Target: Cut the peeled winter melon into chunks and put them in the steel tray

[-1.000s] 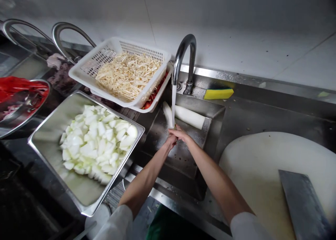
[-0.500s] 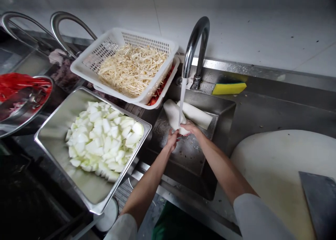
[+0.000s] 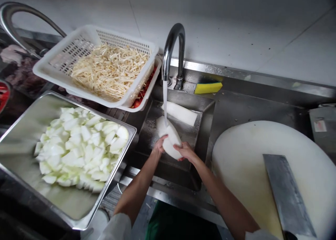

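Over the sink (image 3: pixel 183 152), my left hand (image 3: pixel 160 143) and my right hand (image 3: pixel 185 151) are both closed on a long, peeled white vegetable piece (image 3: pixel 172 142), perhaps gourd or radish. The left grips its left edge, the right its lower right end. Water from the curved faucet (image 3: pixel 173 40) runs onto the upper end of the piece. Behind it, a second long white piece (image 3: pixel 182 114) lies in the sink, touched by neither hand.
Left of the sink stands a steel pan (image 3: pixel 76 222) of pale cut chunks. Behind it, a white basket (image 3: pixel 78 46) of bean sprouts rests on another with red pieces. A yellow sponge (image 3: pixel 208 88) lies behind the sink. To the right, a cleaver (image 3: pixel 287 191) lies on a round chopping block (image 3: pixel 236 142).
My hands have drawn the held white piece toward me, lifting it away from the second piece. The camera view has swung right, bringing more of the chopping block and cleaver into sight.
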The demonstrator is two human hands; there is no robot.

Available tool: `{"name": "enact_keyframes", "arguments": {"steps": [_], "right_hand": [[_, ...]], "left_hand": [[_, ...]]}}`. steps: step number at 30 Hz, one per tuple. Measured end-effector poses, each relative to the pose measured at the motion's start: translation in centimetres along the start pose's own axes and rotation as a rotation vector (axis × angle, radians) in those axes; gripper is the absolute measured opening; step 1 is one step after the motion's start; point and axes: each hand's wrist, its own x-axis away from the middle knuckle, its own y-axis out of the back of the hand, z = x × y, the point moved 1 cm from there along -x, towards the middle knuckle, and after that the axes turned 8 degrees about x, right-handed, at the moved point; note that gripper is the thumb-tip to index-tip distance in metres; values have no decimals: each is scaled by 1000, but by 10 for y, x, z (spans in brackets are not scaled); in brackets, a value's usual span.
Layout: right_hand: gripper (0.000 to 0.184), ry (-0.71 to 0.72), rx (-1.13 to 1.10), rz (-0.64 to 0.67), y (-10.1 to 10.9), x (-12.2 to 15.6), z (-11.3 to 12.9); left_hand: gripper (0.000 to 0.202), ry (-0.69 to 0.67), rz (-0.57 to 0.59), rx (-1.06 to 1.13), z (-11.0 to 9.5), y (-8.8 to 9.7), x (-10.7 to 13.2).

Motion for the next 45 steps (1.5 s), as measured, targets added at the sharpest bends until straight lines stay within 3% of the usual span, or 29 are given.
{"name": "enact_keyframes", "arguments": {"steps": [3, 5, 10, 12, 14, 19, 23, 29, 35, 38, 40, 42, 45], "right_hand": [[36, 24, 189, -129, 6, 19, -24], [33, 16, 329, -201, 12, 28, -37], [24, -9, 449, -301, 27, 40, -46], [25, 63, 469, -368, 42, 38, -28], [33, 161, 474, -459, 65, 33, 6], [55, 397, 563, -668, 126, 8, 124], [58, 456, 785, -656, 145, -15, 190], [33, 401, 1058, -554, 173, -27, 218], [35, 371, 1087, -643, 187, -14, 237], [37, 394, 1014, -784, 190, 27, 222], [35, 427, 932, -916, 202, 76, 185], [35, 380, 837, -1030, 214, 138, 121], [39, 90, 695, -1135, 206, 239, -16]], "left_hand": [[29, 15, -54, 37, 25, -3, 6], [34, -44, -40, 47, 33, -10, 10], [47, -224, -24, -30, 29, -29, 24], [48, -292, -30, -78, 26, -33, 32], [52, -365, -32, -127, 26, -34, 40], [66, -475, -104, -223, 29, -35, 62], [74, -516, -42, -297, 30, -37, 80], [67, -638, 20, -422, 25, -37, 101], [57, -750, 17, -518, 17, -45, 130], [53, -808, -6, -682, 16, -55, 152], [51, -836, 28, -799, 15, -63, 167], [49, -875, 96, -904, 10, -72, 178], [54, -979, 281, -1161, 2, -97, 188]]}}
